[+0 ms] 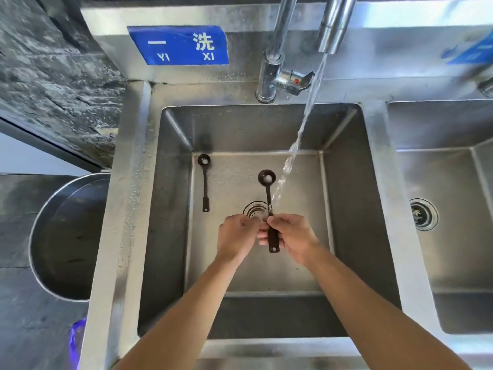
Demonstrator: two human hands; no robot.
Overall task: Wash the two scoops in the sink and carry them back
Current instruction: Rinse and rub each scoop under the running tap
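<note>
The held scoop (269,209) is above the drain (254,209) of the sink (170,209). Its round bowl points away from the person and its dark handle end hangs below the fingers. The water stream (293,148) falls from the faucet (334,25) and meets the thin stem just above the hands, not the bowl itself. The bowl shows a pale spot inside; I cannot tell if this is residue, water or a reflection.

The right hand (292,235) holds the scoop, its grip pinching the handle between thumb and fingers. The left hand (237,236) is just beside it, fingers curled inward and touching the handle region near the right thumb. Whether it really pinches the handle or only rubs it, I cannot tell.

The 2nd scoop (204,180) lies flat on the sink floor, well apart to the left, bowl toward the back wall. No hand touches it, and the stream does not reach it.

Judged from this, the task is in its 1st half: 1 scoop is under washing and its bowl probably needs rinsing yet, the other waits, and carrying both back is not yet begun.

Around the sink there is a blue sign (178,45) on the back wall, a 2nd basin (453,303) on the right, and a metal basin (50,236) at the left.
</note>
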